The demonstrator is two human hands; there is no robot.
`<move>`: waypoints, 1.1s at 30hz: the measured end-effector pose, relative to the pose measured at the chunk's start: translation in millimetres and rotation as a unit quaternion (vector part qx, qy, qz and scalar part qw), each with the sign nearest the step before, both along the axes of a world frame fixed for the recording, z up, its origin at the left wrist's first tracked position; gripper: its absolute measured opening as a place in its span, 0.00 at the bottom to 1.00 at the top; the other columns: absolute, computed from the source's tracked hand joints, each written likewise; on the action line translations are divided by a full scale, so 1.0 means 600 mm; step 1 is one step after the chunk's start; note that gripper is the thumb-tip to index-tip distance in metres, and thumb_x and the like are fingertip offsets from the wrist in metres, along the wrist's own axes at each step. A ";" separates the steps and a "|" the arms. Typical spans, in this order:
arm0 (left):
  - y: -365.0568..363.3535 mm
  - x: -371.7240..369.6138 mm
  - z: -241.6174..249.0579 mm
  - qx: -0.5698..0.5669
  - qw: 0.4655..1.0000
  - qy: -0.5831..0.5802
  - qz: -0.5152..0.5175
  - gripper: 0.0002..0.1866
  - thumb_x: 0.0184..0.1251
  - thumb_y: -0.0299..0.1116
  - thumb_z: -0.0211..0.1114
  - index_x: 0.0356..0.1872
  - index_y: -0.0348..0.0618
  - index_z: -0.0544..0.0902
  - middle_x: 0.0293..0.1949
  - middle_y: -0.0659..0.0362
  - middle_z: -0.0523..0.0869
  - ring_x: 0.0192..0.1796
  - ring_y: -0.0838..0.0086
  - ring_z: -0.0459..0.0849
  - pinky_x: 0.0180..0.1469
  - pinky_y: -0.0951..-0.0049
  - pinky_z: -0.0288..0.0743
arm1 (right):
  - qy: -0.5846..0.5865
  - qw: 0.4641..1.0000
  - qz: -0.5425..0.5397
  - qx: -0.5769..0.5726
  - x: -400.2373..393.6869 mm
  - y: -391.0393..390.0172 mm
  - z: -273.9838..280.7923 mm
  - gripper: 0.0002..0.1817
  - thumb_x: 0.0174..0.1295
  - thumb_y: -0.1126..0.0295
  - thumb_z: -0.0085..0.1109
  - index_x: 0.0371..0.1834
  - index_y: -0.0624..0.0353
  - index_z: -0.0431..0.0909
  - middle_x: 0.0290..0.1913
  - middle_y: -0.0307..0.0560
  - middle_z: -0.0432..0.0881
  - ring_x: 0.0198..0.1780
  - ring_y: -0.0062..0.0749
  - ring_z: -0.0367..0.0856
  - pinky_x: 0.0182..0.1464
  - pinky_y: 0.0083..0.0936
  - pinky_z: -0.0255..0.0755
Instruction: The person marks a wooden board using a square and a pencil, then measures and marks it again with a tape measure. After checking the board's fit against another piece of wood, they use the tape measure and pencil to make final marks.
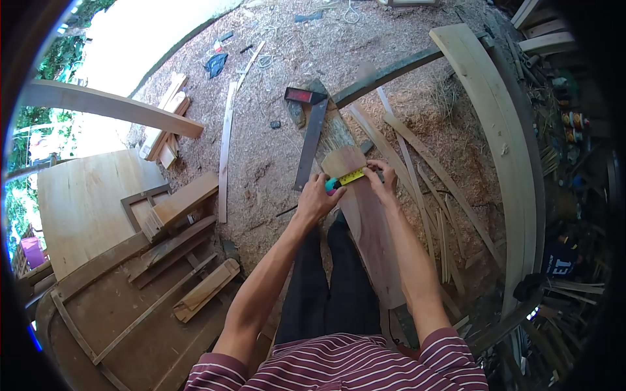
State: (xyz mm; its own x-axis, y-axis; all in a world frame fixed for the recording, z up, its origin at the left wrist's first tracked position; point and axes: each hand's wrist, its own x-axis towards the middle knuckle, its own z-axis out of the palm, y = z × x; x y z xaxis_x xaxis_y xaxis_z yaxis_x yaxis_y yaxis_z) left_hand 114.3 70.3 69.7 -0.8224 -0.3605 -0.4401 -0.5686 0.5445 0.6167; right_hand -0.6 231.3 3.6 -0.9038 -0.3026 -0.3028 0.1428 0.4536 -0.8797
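Note:
A tape measure (351, 177) with a yellow blade and a teal and black case lies across a reddish wooden board (368, 228). My left hand (317, 197) is closed around the case at the board's left edge. At the right edge, my right hand (381, 177) pinches the end of the yellow blade. The board's rounded far end rests on a weathered wooden beam (338, 130). Beyond my left hand, a try square (311, 140) with a dark blade and a red-marked handle lies on the beam.
Long pale planks (486, 98) curve down the right side. Thin wood strips (417, 156) lie on the shavings-covered ground. At the left are a plywood sheet (98, 202), a brown table (124, 319) with wood pieces, and a plank (117, 107) jutting in.

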 end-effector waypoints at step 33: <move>-0.127 0.001 0.081 0.495 0.864 -0.006 0.098 0.17 0.65 0.46 0.56 0.43 0.42 0.76 0.28 0.62 0.78 0.28 0.75 0.80 0.29 0.71 0.77 | -0.203 0.967 0.117 -0.101 0.159 -0.100 0.175 0.30 0.66 0.44 0.49 0.56 0.61 0.74 0.41 0.46 0.83 0.39 0.26 0.82 0.31 0.24 0.76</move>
State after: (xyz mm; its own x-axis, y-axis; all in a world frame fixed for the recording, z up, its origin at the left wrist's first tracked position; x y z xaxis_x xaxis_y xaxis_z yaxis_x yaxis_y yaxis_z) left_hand 115.0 -5.6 118.1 -0.7812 0.0659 -0.6208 -0.6002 -0.3524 0.7180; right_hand 94.6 171.4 108.5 -0.6219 -0.5748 -0.5318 0.4095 0.3402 -0.8465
